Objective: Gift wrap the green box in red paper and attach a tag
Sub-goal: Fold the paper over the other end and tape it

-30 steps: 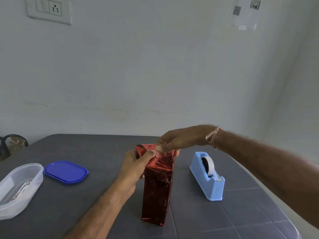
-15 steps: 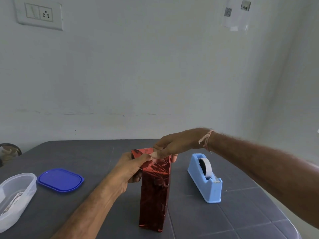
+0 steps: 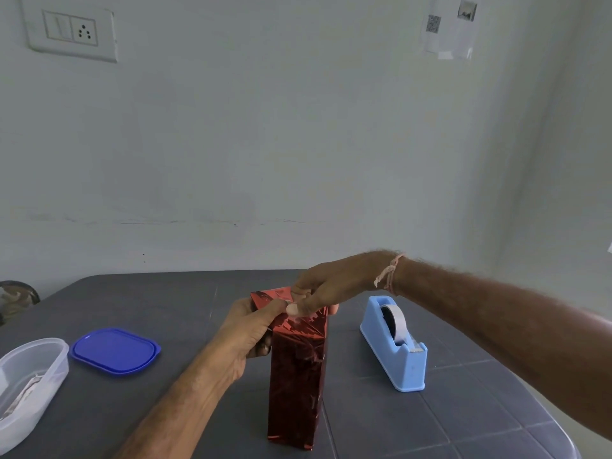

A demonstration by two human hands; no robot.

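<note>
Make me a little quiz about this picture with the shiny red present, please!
1. True or false: the red wrapped box stands upright on the table.
2. Pick one: what sits on the table on the person's right side of the box? A) a teddy bear B) a tape dispenser C) scissors
3. Fill the gap: the left hand and the right hand both pinch the red paper at the ____ of the box.

Key: 1. True. 2. B. 3. top.
</note>
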